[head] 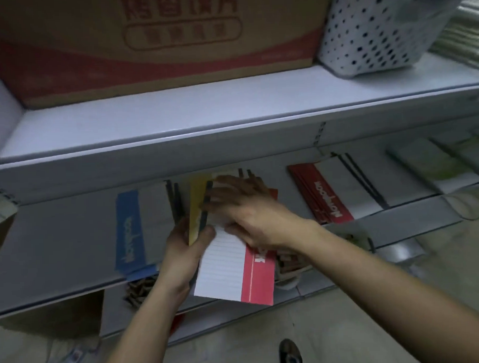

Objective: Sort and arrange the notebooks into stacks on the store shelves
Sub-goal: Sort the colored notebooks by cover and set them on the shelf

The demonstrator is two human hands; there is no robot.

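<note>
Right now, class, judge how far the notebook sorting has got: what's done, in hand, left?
Done: a blue stack and a red stack lie on the shelf. In hand: the left hand grips a yellow notebook and a red notebook together; the right hand rests on them. Left: shelving both.

At the top of the frame, a brown cardboard box (pixel 155 42) carries a red band and red characters. At upper right, a white plastic basket (pixel 369 30) is speckled with dark round dots. The metal shelf (pixel 175 115) is pale grey-white. At centre, a yellow-covered notebook (pixel 196 199) adjoins a white line-ruled notebook with a red band (pixel 236 269). To the left is a blue-and-white notebook (pixel 141 226), and to the right a red-and-white notebook stack (pixel 332 193) with white lettering.
</note>
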